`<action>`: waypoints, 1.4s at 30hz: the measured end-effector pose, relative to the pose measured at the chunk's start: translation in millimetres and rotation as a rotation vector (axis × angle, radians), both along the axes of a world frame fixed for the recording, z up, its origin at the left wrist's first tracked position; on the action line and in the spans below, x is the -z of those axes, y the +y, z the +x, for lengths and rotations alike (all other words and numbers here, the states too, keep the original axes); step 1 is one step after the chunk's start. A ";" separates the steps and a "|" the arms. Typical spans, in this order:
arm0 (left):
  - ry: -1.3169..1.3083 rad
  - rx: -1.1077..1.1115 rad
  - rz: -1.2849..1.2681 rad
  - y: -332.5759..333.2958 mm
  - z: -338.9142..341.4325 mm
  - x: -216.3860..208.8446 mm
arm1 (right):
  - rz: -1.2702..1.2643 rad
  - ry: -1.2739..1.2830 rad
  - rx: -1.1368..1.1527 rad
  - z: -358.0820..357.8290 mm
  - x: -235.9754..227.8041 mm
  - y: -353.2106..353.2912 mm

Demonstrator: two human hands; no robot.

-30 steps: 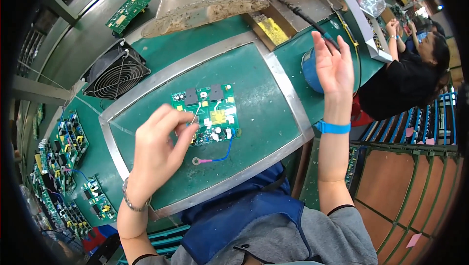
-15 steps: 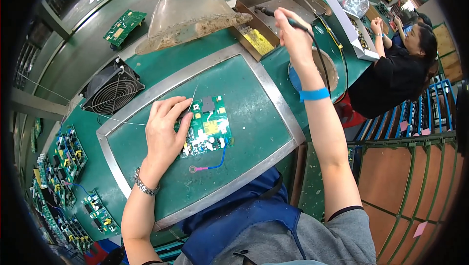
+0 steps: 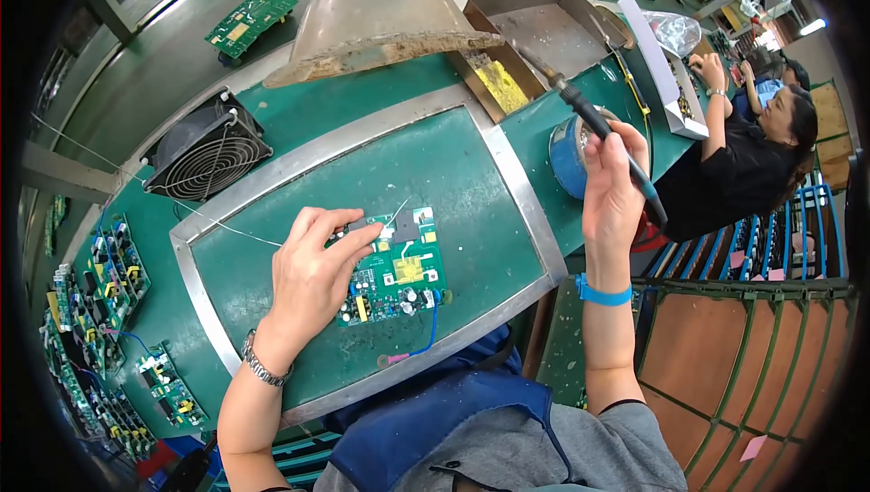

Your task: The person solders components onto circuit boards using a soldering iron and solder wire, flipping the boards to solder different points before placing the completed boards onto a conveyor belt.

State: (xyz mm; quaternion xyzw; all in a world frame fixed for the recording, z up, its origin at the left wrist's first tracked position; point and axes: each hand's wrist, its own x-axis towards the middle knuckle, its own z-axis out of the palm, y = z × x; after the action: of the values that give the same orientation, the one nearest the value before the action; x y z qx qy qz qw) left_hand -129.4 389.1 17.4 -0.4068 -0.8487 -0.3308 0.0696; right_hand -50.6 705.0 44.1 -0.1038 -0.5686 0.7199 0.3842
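A green circuit board (image 3: 415,251) with white, black and yellow parts lies inside the metal-framed mat (image 3: 471,211). A blue lead (image 3: 433,333) with a ring terminal trails off its near edge. My left hand (image 3: 313,270) is over the board's left side, thumb and fingers pinched on a thin solder wire (image 3: 237,231). The wire comes in from the left and sticks out past my fingertips above the board. Right of the mat, my right hand (image 3: 614,188) grips a soldering iron (image 3: 594,119), its tip slanting up and left, away from the board.
A metal tray (image 3: 544,16) with a yellow sponge (image 3: 503,86) sits beyond the mat, beside a fume hood (image 3: 372,21). A blue-sided round container (image 3: 566,157) stands near my right hand. Leftward are a black fan (image 3: 208,148) and several boards (image 3: 172,388). Co-workers (image 3: 757,148) sit at right.
My right hand has drawn the soldering iron back from the metal tray, toward me and to the right. My left hand stays by the board with the wire; the view has shifted slightly.
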 end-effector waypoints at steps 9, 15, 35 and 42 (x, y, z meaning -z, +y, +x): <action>-0.041 0.038 -0.071 -3.1 -10.0 -9.1 | 0.690 -0.318 0.137 -35.0 -8.1 0.7; -0.094 0.058 -0.051 -4.6 -6.1 -4.5 | 0.708 -0.343 0.087 -15.0 -19.0 4.9; -0.150 -0.070 0.027 -11.0 40.7 -20.8 | 0.693 -0.235 -0.083 105.9 6.4 -61.8; -0.180 -0.053 -0.011 -13.9 48.8 -11.7 | 0.861 -0.243 -0.146 92.0 13.3 -72.8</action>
State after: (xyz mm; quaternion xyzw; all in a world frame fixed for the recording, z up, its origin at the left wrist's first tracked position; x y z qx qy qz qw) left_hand -80.6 375.3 29.1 -0.3532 -0.8639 -0.3592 -0.0004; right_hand 41.4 632.2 30.8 0.0221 -0.8630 0.4257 0.2712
